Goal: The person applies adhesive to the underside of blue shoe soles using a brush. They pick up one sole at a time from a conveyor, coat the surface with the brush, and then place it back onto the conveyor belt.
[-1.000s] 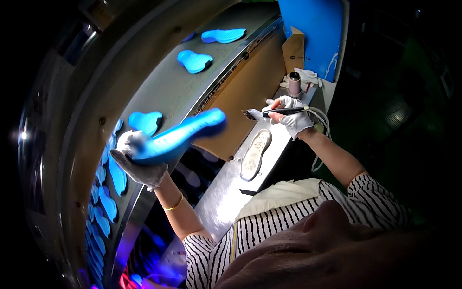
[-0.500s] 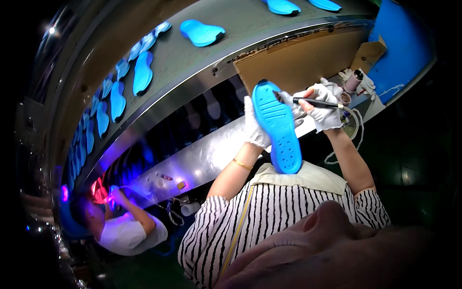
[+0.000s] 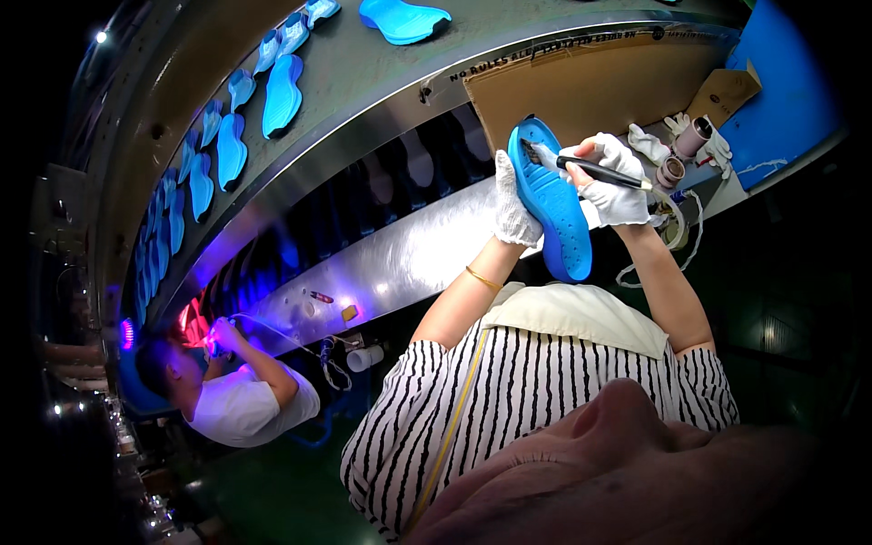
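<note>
My left hand [image 3: 515, 209], in a white knit glove, grips a blue shoe sole [image 3: 561, 216] by its left edge. The thumb points up along the side, and the other fingers are hidden behind. The sole is held tilted in front of my chest, its ridged and dotted face and its left side wall showing. In my right hand [image 3: 622, 193], gloved with some bare fingertips showing, is a brush [image 3: 603, 173] with a black handle. Its bristle end lies over the upper end of the sole, near a dark patch; whether it touches cannot be made out.
Beyond my hands runs a conveyor belt [image 3: 350, 68] carrying several blue soles [image 3: 283, 95]. A cardboard sheet [image 3: 581, 95] leans against its side. Thread spools [image 3: 693, 136] and loose gloves lie on the right of the metal bench [image 3: 413, 241]. A co-worker [image 3: 250, 404] sits at the left.
The sole has turned and tilted, so its left side wall now shows. The brush end has moved from the sole's right edge in over its upper face. The whole view has shifted slightly.
</note>
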Demonstrator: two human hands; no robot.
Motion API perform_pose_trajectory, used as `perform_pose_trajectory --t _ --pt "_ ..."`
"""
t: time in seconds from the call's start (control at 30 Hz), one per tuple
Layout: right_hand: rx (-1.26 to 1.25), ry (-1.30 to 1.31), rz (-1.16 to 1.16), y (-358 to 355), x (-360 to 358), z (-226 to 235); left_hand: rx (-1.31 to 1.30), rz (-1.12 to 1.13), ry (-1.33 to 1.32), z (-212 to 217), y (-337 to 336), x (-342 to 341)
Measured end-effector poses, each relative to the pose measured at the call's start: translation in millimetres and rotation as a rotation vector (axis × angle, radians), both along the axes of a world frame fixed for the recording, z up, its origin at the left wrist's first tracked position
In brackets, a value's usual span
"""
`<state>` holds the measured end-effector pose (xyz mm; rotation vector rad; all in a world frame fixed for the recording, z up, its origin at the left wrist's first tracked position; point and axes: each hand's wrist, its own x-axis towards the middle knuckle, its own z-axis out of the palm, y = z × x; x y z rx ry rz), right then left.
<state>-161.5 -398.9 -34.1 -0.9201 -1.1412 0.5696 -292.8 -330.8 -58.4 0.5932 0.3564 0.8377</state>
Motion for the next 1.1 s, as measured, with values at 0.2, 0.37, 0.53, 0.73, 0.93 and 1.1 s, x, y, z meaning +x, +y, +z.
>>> perform_pose_trajectory --t 0.2,0.37,0.53,0.73,0.93,1.1 --pt "-0.034 -0.147 0.102 -20 -9 -2 0.04 -0.042 0.066 9 6 -10" --pt "0.097 -0.368 -0.04 -24 -11 -8 -0.015 -0.142 0.04 9 13 -17" --pt "-0.164 -0.126 0.179 -38 -6 -20 -0.066 -0.245 0.107 8 11 -25" --pt "-0.156 -0.154 0.111 -48 9 -32 0.171 -0.253 0.344 -40 -13 -37" --pt "-0.116 -0.037 0.119 -32 11 -28 0.093 -0.159 0.131 -1 0 -17" --pt "0.045 -0.095 0.18 -28 -9 -16 0.019 -0.134 -0.144 5 14 -6"
